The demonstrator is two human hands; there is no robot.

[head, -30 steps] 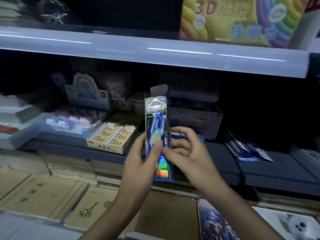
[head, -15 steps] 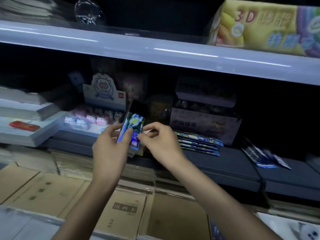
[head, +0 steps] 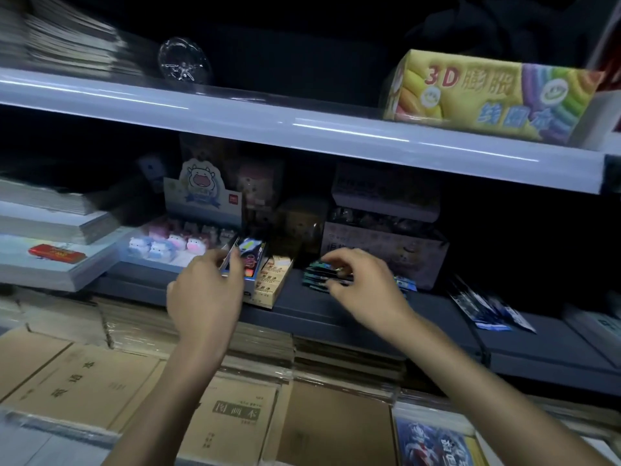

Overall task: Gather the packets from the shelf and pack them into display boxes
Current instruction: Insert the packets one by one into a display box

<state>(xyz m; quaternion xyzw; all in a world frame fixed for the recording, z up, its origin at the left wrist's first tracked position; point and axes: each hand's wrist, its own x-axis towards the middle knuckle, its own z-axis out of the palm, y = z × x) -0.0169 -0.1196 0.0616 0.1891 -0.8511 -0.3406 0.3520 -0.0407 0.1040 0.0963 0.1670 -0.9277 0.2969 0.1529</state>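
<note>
The left grip holds a narrow blue box at a tilt, just above a tan carton on the dark shelf. The right grip is over a stack of packets lying on the same shelf, fingers curled. It may be pinching the top one, but blur hides the contact. Loose packets lie further right.
</note>
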